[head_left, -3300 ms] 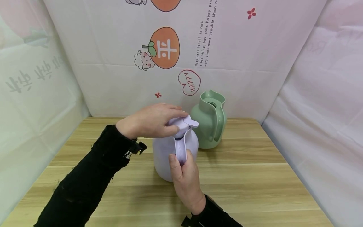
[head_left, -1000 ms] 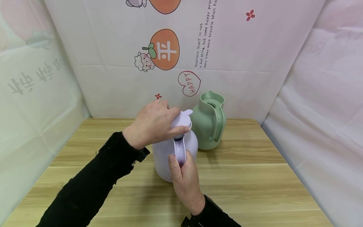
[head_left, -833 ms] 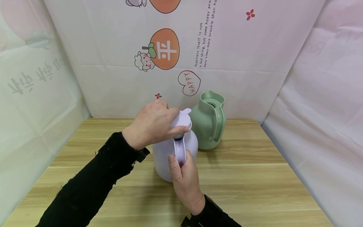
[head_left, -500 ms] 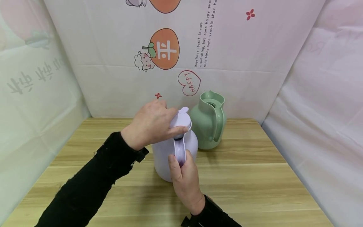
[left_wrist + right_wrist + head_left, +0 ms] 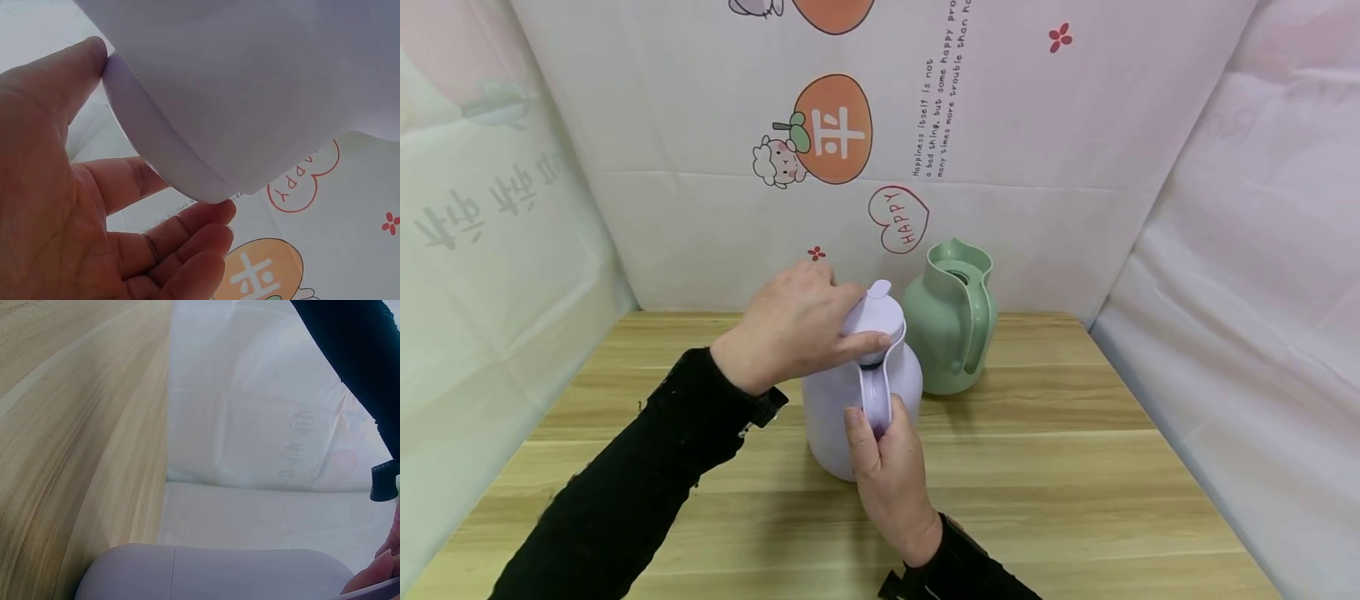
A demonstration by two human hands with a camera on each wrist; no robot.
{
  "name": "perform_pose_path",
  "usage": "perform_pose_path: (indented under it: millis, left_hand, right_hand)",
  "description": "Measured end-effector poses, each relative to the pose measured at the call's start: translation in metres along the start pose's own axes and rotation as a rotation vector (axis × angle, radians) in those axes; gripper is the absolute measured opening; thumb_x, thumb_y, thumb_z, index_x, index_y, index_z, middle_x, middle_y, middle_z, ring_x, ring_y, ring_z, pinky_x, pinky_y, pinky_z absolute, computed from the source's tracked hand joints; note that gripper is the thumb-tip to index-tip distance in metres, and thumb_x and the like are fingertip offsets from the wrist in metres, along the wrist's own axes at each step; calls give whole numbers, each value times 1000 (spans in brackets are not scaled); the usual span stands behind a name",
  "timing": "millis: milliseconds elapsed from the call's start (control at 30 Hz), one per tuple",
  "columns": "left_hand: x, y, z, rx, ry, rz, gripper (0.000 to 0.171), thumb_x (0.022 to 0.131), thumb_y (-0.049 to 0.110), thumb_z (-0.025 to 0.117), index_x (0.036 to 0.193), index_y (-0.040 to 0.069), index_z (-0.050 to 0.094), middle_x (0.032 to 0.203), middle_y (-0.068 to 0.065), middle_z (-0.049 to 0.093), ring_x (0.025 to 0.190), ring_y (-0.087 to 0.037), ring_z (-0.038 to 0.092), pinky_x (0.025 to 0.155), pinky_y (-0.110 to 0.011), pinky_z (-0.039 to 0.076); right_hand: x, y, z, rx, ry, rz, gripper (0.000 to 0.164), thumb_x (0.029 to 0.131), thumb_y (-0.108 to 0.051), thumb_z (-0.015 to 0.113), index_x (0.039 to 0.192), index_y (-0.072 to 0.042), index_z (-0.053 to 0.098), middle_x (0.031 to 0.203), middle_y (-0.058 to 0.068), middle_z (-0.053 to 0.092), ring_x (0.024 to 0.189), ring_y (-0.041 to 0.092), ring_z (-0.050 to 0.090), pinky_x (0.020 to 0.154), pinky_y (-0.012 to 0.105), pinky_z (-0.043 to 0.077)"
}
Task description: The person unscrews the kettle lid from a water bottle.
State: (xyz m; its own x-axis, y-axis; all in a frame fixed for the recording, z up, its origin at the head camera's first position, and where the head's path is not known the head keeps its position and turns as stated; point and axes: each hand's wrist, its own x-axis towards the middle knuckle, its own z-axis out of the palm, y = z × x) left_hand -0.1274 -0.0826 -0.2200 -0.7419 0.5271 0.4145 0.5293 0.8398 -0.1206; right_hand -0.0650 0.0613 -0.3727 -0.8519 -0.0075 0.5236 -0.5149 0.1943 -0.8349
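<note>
A lavender vacuum jug [image 5: 827,425] stands upright on the wooden table, its handle [image 5: 876,392] facing the person. My left hand [image 5: 793,325] grips the round lid [image 5: 877,317] from the left, thumb on the near side. In the left wrist view, thumb and fingers meet the lid's edge [image 5: 147,134] while the lower fingers curl loosely beneath. The lid's tab [image 5: 880,289] points up and away. With the thumb along its top, my right hand [image 5: 891,483] holds the handle. The jug's side [image 5: 219,575] also shows in the right wrist view.
Behind and to the right stands a green jug [image 5: 940,342] with an open top and no lid on it. White printed cloth [image 5: 1015,125] hangs behind the table [image 5: 1037,483] and along both sides.
My left hand has shifted its hold and turned the lid counterclockwise; the tab has swung from the right to the far side. The right hand and the jug's body stay in place.
</note>
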Motion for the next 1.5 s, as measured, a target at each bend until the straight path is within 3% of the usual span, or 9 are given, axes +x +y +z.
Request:
perform_pose_path:
  millis: [100,200,333,467,633,800,1067,1333,1500]
  left_hand:
    - [0,-2,-1,-26,-15,0,58,89,68,69,90,10,70,83,-11,62,77,-29,58,68,-41,51]
    - [2,-6,-2,-66,-60,32,62,92,64,67,117,8,73,115,-21,69,105,-36,66,89,-48,57]
    - [5,-14,-4,-215,-168,118,67,95,48,64,151,11,55,152,-21,54,140,-36,53,113,-52,45]
    - [8,-19,-7,-377,-261,173,69,91,30,57,158,16,47,163,-11,43,152,-27,39,121,-49,37]
    - [11,-20,-5,-416,-294,213,63,92,23,55,155,17,52,163,-5,45,152,-23,40,120,-45,38]
    - [11,-22,-3,-391,-273,239,55,92,18,55,147,15,62,157,-5,53,148,-24,47,120,-44,39]
    - [13,-23,-3,-367,-256,261,51,92,14,57,143,14,65,151,-5,59,145,-25,50,117,-45,42]
    - [12,-21,-6,-329,-234,246,49,92,21,62,141,15,66,147,-8,63,141,-29,54,114,-49,43]
    - [13,-20,-5,-301,-195,251,45,94,29,65,136,15,69,137,-6,68,122,-28,64,105,-47,46]
  right_hand:
    - [0,-1,0,1,1,-3,15,105,-19,60,107,-5,57,82,-4,51,77,12,56,64,28,50]
    - [0,-1,0,6,-4,1,14,105,-19,60,105,-6,56,80,-5,50,74,11,54,62,27,49]
    - [-1,-1,-1,13,-12,5,14,106,-20,60,102,-7,55,76,-6,47,67,9,50,57,26,45]
    - [-2,-1,-1,11,-7,3,15,105,-20,61,100,-8,54,74,-7,48,66,9,49,57,26,45]
    - [-2,0,-1,2,2,-2,14,105,-20,61,101,-7,55,77,-7,48,70,10,51,60,27,46]
    - [-1,0,-1,-4,2,-10,14,105,-19,61,101,-7,55,76,-7,47,68,9,49,58,26,45]
    - [-1,-1,-1,-13,0,-9,15,105,-19,61,100,-7,54,75,-7,46,66,8,47,57,26,44]
    - [-2,-2,-2,-8,-3,-8,15,105,-19,61,100,-7,54,75,-7,46,65,8,47,56,26,43]
    - [-2,-2,-2,-4,-9,3,14,105,-20,60,101,-7,54,75,-6,46,64,8,47,56,26,44]
